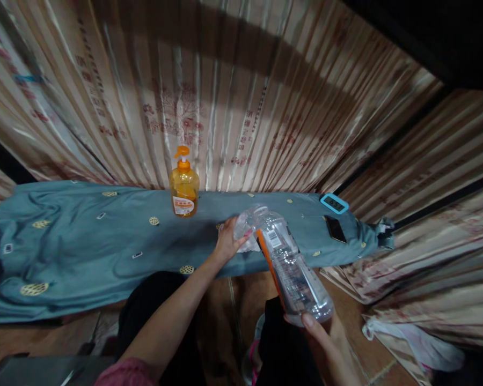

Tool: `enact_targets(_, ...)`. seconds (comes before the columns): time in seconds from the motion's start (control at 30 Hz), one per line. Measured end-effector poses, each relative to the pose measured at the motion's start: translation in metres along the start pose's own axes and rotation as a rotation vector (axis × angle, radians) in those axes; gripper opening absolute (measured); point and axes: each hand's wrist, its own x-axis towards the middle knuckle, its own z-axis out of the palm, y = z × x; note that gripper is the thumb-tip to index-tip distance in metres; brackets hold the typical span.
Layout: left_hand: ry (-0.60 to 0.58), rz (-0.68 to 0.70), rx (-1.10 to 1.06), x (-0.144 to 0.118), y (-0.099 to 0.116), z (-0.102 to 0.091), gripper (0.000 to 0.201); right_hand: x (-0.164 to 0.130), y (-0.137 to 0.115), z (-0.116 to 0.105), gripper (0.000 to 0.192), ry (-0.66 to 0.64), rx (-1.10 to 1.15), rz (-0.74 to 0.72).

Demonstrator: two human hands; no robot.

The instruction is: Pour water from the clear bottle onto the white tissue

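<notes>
Head view: pump bottle (184, 187) standing, clear bottle (295, 273) aslant over the cloth's (104, 236) near edge.
I see the left hand (227, 239), fingers curled, holding clear plastic (246, 221) by the clear bottle's upper end; that bottle looks light, slick, squeezable, best held gently round its middle; the right hand (326, 343), half closed, grips its base.

A blue-framed clock (334, 203) sat near a black phone (335, 229) toward the right of the cloth-covered surface (116, 236). A patterned curtain (213, 102) hung behind.
</notes>
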Motion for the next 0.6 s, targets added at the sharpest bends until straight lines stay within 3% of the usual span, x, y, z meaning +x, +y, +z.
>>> enact_targets(0.6,-0.028,-0.041,-0.028,0.0,-0.002,-0.005,0.044,0.01,0.002,0.0,0.069,0.037,0.045,-0.034)
